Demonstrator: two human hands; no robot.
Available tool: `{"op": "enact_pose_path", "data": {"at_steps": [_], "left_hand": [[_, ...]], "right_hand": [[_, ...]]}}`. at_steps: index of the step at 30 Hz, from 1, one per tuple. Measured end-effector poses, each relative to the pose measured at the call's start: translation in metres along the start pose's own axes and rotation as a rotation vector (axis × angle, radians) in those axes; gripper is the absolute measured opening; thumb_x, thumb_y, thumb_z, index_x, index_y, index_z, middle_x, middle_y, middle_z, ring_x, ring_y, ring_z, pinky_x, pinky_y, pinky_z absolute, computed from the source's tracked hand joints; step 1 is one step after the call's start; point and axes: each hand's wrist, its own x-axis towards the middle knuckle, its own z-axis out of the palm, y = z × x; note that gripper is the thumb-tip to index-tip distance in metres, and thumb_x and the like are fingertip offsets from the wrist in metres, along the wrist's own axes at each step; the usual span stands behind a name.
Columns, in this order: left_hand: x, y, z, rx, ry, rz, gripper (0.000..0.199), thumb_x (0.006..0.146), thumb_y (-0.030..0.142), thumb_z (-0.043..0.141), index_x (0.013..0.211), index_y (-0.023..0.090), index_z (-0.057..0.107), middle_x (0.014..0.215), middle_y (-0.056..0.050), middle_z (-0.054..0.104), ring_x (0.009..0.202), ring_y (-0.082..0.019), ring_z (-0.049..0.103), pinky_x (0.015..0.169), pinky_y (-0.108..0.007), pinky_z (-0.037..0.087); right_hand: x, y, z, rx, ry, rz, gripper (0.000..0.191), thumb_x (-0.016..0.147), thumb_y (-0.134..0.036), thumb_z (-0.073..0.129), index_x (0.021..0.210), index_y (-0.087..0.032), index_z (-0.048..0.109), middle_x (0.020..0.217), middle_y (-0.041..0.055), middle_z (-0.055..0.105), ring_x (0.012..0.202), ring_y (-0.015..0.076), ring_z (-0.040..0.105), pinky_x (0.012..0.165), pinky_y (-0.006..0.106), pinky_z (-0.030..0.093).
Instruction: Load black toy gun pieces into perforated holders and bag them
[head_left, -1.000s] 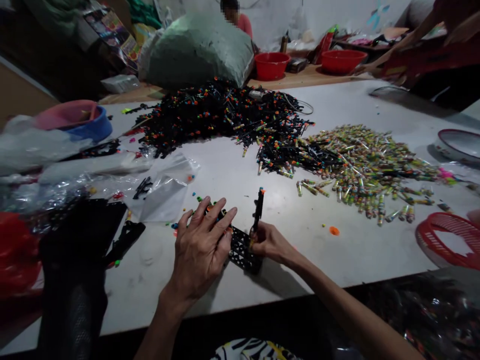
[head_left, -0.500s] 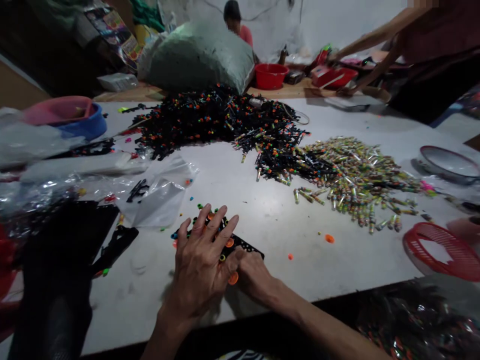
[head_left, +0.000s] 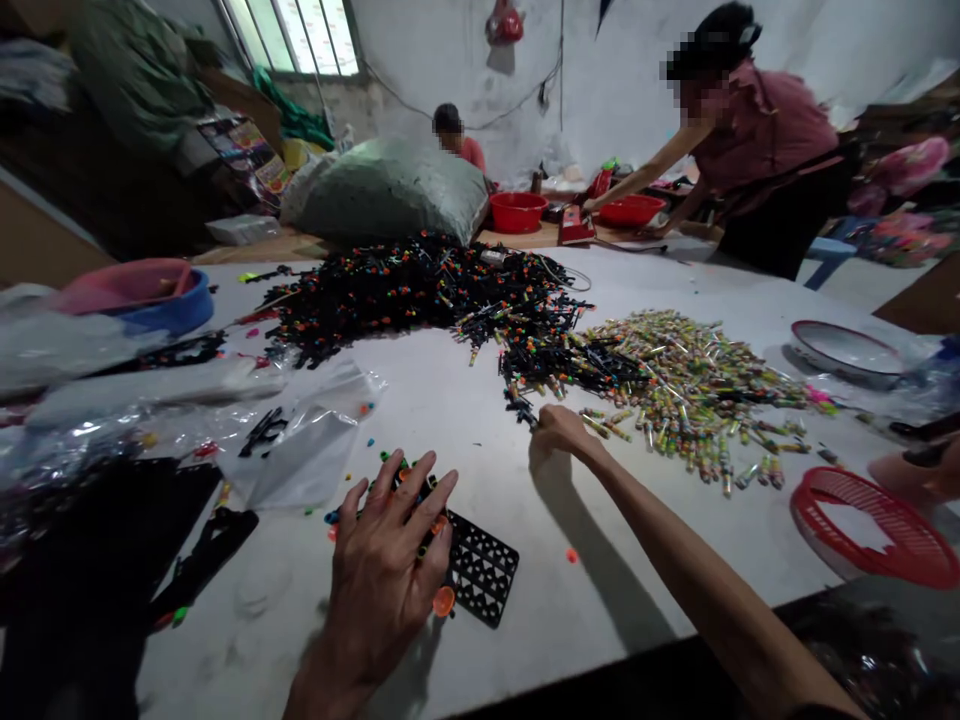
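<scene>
Fingers (head_left: pixel 436 503) fanned wide, the person's left hand (head_left: pixel 390 570) lies palm down over the left end of a black perforated tray (head_left: pixel 484 570), whose bare right end sticks out beyond the thumb on the near part of the white worktop (head_left: pixel 420 385). Small coloured pieces (head_left: pixel 386 457) (green, blue and orange among them) show between and around those fingers, and an orange cup (head_left: pixel 443 601) sits just beside the thumb. Farther out, the right hand (head_left: pixel 562 432) reaches to the near edge of a heap of black pieces (head_left: pixel 375 290), its fingers bunched narrow at one black piece (head_left: pixel 519 408); whether they actually grip it cannot be told, as the hand covers the spot. To the right of the heap, and running into it, spreads a pile of small clear tubes (head_left: pixel 690 390) with yellowish colouring. An orange bit (head_left: pixel 572 556) lies alone to the right of the tray, and a red basket (head_left: pixel 915 548) stands near the worktop's right side. On the left, a clear plastic bag (head_left: pixel 304 450) lies flat near a pink basin nested in a blue basin (head_left: pixel 180 312). Across the worktop, a co-worker in a pink top (head_left: pixel 780 125) leans over, one arm stretched toward a red box (head_left: pixel 576 227).
</scene>
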Motion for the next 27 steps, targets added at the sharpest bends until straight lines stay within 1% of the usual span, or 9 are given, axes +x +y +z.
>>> {"op": "enact_pose_path", "data": {"at_steps": [2, 4, 7, 10, 13, 17, 19, 24, 27], "left_hand": [[-0.001, 0.0, -0.001, -0.01, 0.003, -0.001, 0.046, 0.084, 0.024, 0.044, 0.129, 0.026, 0.042, 0.139, -0.004, 0.042, 0.132, -0.028, 0.027, 0.098, -0.051, 0.028], [0.0, 0.001, -0.001, -0.019, 0.002, -0.006, 0.046, 0.084, 0.024, 0.043, 0.13, 0.026, 0.042, 0.139, -0.004, 0.042, 0.132, -0.028, 0.026, 0.098, -0.052, 0.027], [0.001, 0.002, -0.003, -0.032, -0.012, -0.017, 0.044, 0.084, 0.024, 0.042, 0.129, 0.025, 0.044, 0.138, -0.004, 0.043, 0.132, -0.028, 0.027, 0.098, -0.051, 0.027], [0.002, 0.003, -0.005, -0.043, -0.032, -0.026, 0.043, 0.085, 0.024, 0.04, 0.127, 0.025, 0.045, 0.138, -0.004, 0.043, 0.132, -0.028, 0.027, 0.098, -0.051, 0.028], [0.002, 0.003, -0.006, -0.048, -0.044, -0.029, 0.043, 0.085, 0.023, 0.04, 0.128, 0.025, 0.045, 0.139, -0.004, 0.042, 0.132, -0.028, 0.026, 0.099, -0.051, 0.027], [0.002, 0.002, -0.007, -0.055, -0.053, -0.022, 0.044, 0.085, 0.023, 0.04, 0.129, 0.024, 0.044, 0.139, -0.005, 0.041, 0.132, -0.029, 0.026, 0.099, -0.052, 0.027], [0.002, 0.002, -0.007, -0.061, -0.06, -0.02, 0.045, 0.084, 0.023, 0.041, 0.129, 0.024, 0.044, 0.139, -0.005, 0.041, 0.132, -0.03, 0.026, 0.099, -0.052, 0.028], [0.003, 0.003, -0.009, -0.072, -0.044, -0.03, 0.046, 0.083, 0.023, 0.042, 0.129, 0.024, 0.044, 0.136, -0.006, 0.044, 0.132, -0.031, 0.027, 0.098, -0.053, 0.028], [0.002, 0.002, -0.006, -0.072, -0.024, -0.02, 0.047, 0.082, 0.023, 0.044, 0.129, 0.024, 0.044, 0.137, -0.006, 0.044, 0.131, -0.031, 0.029, 0.099, -0.052, 0.027]], "right_hand": [[-0.023, -0.003, 0.018, 0.141, -0.058, -0.03, 0.015, 0.068, -0.023, 0.061, 0.078, -0.013, 0.063, 0.073, 0.0065, 0.063, 0.067, 0.0167, 0.058, 0.05, 0.021, 0.036], [-0.047, -0.007, 0.032, 0.264, -0.088, -0.076, 0.015, 0.068, -0.024, 0.06, 0.08, -0.014, 0.061, 0.071, 0.0018, 0.061, 0.063, 0.0124, 0.055, 0.049, 0.019, 0.035], [-0.076, -0.02, 0.045, 0.683, -0.166, -0.149, 0.011, 0.067, -0.02, 0.059, 0.076, -0.015, 0.057, 0.065, -0.0033, 0.054, 0.056, 0.0075, 0.047, 0.048, 0.017, 0.033], [-0.091, -0.042, 0.055, 1.199, -0.3, -0.187, 0.011, 0.064, -0.021, 0.061, 0.07, -0.014, 0.055, 0.057, -0.0049, 0.047, 0.049, 0.0065, 0.04, 0.045, 0.018, 0.03], [-0.092, -0.068, 0.065, 1.392, -0.318, -0.187, 0.016, 0.059, -0.02, 0.065, 0.071, -0.016, 0.055, 0.061, -0.004, 0.05, 0.053, 0.0084, 0.044, 0.049, 0.02, 0.035], [-0.087, -0.087, 0.071, 1.334, -0.31, -0.281, 0.015, 0.059, -0.019, 0.067, 0.067, -0.017, 0.054, 0.06, -0.0046, 0.049, 0.055, 0.009, 0.043, 0.051, 0.021, 0.035], [-0.086, -0.086, 0.069, 1.275, -0.327, -0.345, 0.013, 0.061, -0.02, 0.066, 0.067, -0.016, 0.055, 0.059, -0.0047, 0.048, 0.055, 0.009, 0.042, 0.05, 0.021, 0.034], [-0.092, -0.078, 0.069, 1.266, -0.313, -0.37, 0.016, 0.067, -0.025, 0.064, 0.075, -0.016, 0.054, 0.067, -0.003, 0.052, 0.06, 0.01, 0.045, 0.053, 0.022, 0.037], [-0.102, -0.085, 0.074, 0.978, -0.2, -0.48, 0.009, 0.073, -0.024, 0.057, 0.074, -0.016, 0.053, 0.068, -0.001, 0.054, 0.062, 0.0116, 0.047, 0.057, 0.023, 0.038]]}}
